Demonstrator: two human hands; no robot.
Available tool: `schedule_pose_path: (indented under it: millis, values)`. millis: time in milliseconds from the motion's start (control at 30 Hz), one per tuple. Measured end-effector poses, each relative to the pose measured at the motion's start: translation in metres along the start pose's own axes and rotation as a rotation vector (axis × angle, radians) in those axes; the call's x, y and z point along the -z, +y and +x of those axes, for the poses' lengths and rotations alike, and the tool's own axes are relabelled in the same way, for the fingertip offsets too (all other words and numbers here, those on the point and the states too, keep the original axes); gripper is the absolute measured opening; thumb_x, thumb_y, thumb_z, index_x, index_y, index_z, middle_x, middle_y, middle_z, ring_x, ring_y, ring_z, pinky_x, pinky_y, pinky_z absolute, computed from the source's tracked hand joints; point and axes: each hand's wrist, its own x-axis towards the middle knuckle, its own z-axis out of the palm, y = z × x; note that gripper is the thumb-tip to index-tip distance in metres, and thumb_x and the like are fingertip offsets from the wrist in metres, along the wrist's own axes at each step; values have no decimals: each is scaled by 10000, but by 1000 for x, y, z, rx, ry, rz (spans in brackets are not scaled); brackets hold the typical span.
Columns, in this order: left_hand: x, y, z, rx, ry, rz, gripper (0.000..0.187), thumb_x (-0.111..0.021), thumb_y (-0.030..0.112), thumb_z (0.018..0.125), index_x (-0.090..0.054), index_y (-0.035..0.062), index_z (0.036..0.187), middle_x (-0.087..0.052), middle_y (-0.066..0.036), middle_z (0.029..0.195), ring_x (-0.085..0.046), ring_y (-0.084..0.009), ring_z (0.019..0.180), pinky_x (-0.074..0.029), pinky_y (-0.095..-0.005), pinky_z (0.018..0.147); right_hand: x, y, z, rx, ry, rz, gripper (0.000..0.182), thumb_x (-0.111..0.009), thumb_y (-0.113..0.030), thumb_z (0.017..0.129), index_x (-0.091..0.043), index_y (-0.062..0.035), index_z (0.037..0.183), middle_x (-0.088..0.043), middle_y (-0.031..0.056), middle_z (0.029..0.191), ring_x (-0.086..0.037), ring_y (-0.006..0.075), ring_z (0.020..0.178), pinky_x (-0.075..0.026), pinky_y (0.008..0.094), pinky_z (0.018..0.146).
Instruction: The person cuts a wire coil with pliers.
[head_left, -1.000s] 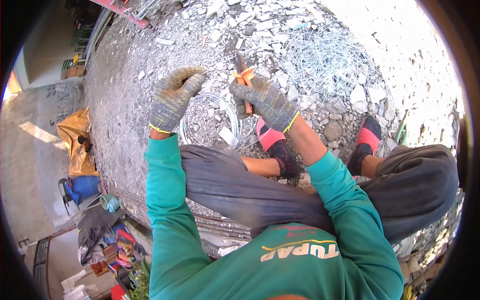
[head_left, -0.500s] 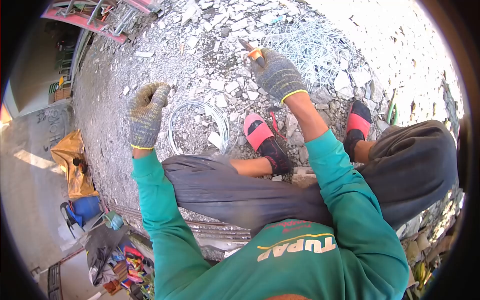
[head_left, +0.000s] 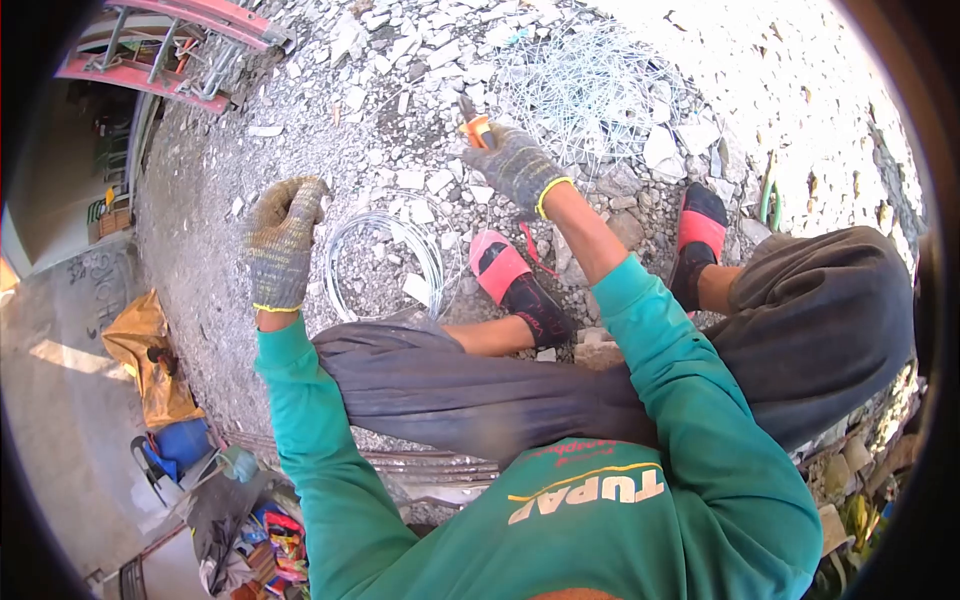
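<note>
In a grey knit glove with a yellow cuff, my right hand [head_left: 515, 168] grips pliers [head_left: 476, 130] with orange-and-black handles, their jaws pointing forward, away from me. My left hand [head_left: 280, 240], gloved the same way, is closed with the fingers curled in. Whatever it may hold is too thin or too hidden to make out. Just right of it, a coil of pale wire [head_left: 433, 262] lies on the rubble by my knee. A loose heap of short cut wire pieces [head_left: 590, 90] spreads on the ground beyond my right hand.
Broken stone and gravel [head_left: 400, 120] cover the ground. My feet wear dark socks and red slide sandals [head_left: 502, 275]. A red metal ladder-like frame [head_left: 165, 75] lies far left. An orange-brown sack [head_left: 150, 350] and a blue container [head_left: 182, 445] are at the left. Green handles [head_left: 770, 203] lie right.
My right hand, with the pliers, has drawn back a little toward me and to the left, away from the wire heap. My left hand stays closed near the coil. The view has shifted slightly.
</note>
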Motion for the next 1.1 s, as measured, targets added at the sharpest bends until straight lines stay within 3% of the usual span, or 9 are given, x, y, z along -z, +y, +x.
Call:
schedule_pose_path:
  millis: [33, 233, 333, 367, 500, 567, 833, 900, 1100]
  values:
    - [-1, 2, 0, -9, 4, -20, 208, -682, 239, 926, -695, 53, 1018, -569, 43, 711, -441, -25, 564, -351, -192, 496, -22, -2, 0, 163, 13, 50, 382, -666, -346, 842, -636, -8, 1019, -683, 205, 855, -670, 361, 818, -509, 442, 738]
    - [-5, 8, -4, 19, -1, -47, 244, -685, 254, 926, -695, 35, 1031, -577, 35, 720, -451, -24, 584, -368, -192, 509, -31, -92, -61, 218, -156, -18, 394, -642, -340, 882, -585, -64, 1157, -686, 220, 901, -663, 405, 878, -513, 483, 765]
    - [-4, 13, -9, 24, -26, -58, 236, -684, 248, 926, -698, 32, 1021, -587, 31, 728, -460, -25, 593, -372, -192, 514, -34, -99, -65, 200, -201, -71, 408, -623, -342, 898, -573, -57, 1185, -687, 219, 918, -666, 404, 874, -516, 489, 764]
    - [-5, 12, -10, -4, -23, -45, 236, -679, 253, 929, -702, 33, 1012, -594, 26, 730, -465, -28, 596, -375, -193, 517, -51, -83, -62, 287, -70, -79, 435, -666, -339, 898, -581, -22, 1184, -662, 219, 781, -652, 394, 733, -490, 465, 644]
    - [-5, 10, -14, -46, -17, -87, 235, -677, 245, 929, -705, 25, 1008, -604, 14, 729, -483, -35, 604, -387, -195, 525, -55, -85, -63, 290, -64, -68, 431, -664, -335, 901, -576, -30, 1193, -663, 211, 778, -654, 387, 729, -489, 458, 642]
    - [-3, 12, -15, -44, -21, -78, 237, -679, 245, 927, -705, 24, 1009, -609, 11, 735, -492, -36, 609, -394, -197, 529, -49, -91, -66, 257, -161, -54, 414, -597, -377, 922, -582, -30, 1148, -675, 243, 918, -664, 412, 878, -521, 484, 769]
    - [-4, 10, -20, -69, -68, -73, 255, -677, 250, 932, -694, 23, 1044, -630, 2, 773, -522, -39, 648, -418, -206, 546, -49, -94, -70, 294, -144, -61, 386, -605, -368, 919, -598, -18, 1081, -664, 233, 880, -655, 415, 852, -517, 489, 743]
    - [-4, 12, -22, -21, -56, -96, 234, -674, 199, 933, -686, -5, 1049, -648, -14, 812, -561, -75, 722, -479, -244, 667, -51, -90, -69, 322, -120, -59, 376, -611, -362, 915, -602, -14, 1057, -661, 232, 870, -653, 417, 847, -516, 488, 734]
    - [-7, 8, -19, 21, -61, -63, 252, -678, 233, 932, -684, 20, 1067, -618, 5, 782, -514, -52, 670, -420, -214, 585, -59, -84, -69, 273, -100, 44, 320, -617, -323, 898, -618, -16, 990, -659, 236, 817, -649, 430, 782, -500, 496, 690]
